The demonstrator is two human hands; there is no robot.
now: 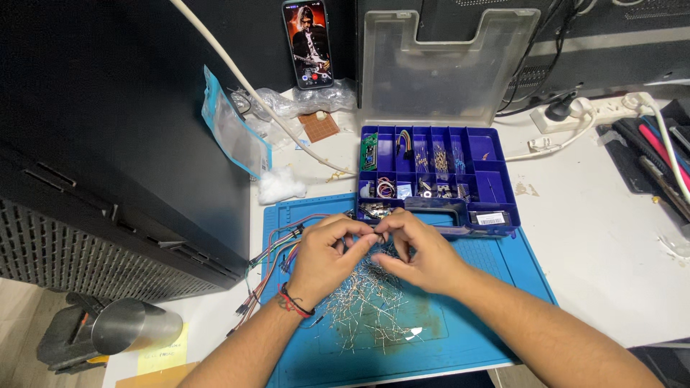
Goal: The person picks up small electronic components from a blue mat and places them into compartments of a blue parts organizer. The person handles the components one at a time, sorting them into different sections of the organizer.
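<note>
My left hand (325, 256) and my right hand (420, 251) meet over a blue work mat (496, 266), fingertips pinched together on a small wire-legged component (375, 236). Under and in front of my hands lies a loose heap of several thin metal-legged components (363, 305). A bundle of coloured jumper wires (277, 255) trails off the mat's left edge beside my left wrist. Just beyond my fingers stands an open blue compartment box (496, 187) with small parts in its cells, its clear lid (445, 65) raised.
A phone (308, 43) leans upright at the back. Plastic bags (233, 129), a small brown board (318, 126) and white fluff (280, 185) lie back left. A black cabinet (122, 144) fills the left. A power strip (575, 115) and tools (658, 154) sit right; a metal cup (133, 327) low left.
</note>
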